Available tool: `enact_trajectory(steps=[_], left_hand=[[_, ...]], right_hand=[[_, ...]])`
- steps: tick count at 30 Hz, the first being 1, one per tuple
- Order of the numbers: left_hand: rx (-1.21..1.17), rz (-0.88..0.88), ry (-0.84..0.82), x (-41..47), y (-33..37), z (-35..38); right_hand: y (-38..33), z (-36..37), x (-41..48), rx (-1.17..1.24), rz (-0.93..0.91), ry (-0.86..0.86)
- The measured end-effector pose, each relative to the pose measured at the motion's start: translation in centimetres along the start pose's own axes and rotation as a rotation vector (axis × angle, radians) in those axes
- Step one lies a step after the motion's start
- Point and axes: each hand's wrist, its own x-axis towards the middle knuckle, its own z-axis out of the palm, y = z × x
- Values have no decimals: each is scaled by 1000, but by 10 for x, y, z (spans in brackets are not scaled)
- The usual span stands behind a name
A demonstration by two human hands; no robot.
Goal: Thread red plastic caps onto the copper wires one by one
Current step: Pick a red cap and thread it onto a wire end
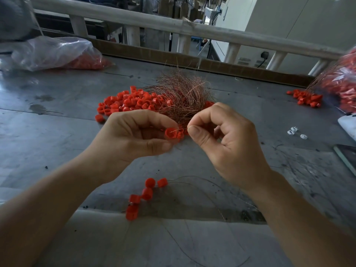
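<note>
My left hand [134, 133] pinches a red plastic cap [172, 133] between thumb and fingertips, just above the table. My right hand [223, 139] pinches the end of a thin copper wire [185, 127] right beside that cap, thumb and forefinger closed on it. The wire's tip lies across the cap. Behind the hands a tangled bundle of copper wires [181, 93] rests on a heap of loose red caps [133, 104]. Below my hands several red caps [146, 195] hang strung on a wire that trails over the table's near edge.
The grey metal table [57, 132] carries a clear bag of red caps [57, 54] at the back left and another bag with caps [342, 83] at the right. Small white pieces [294, 132] and a dark flat object [346, 153] lie at the right edge. A railing [173, 27] runs behind.
</note>
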Motion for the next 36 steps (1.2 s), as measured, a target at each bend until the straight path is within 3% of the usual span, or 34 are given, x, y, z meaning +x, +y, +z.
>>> enact_trajectory(steps=[15, 25, 36], left_hand=[[-1, 89, 56, 0, -1, 7], [-128, 56, -2, -1, 0, 5], [-112, 42, 33, -1, 0, 7]], right_hand=[[-5, 8, -2, -41, 1, -11], [-4, 4, -1, -46, 63, 22], [-5, 4, -1, -64, 49, 20]])
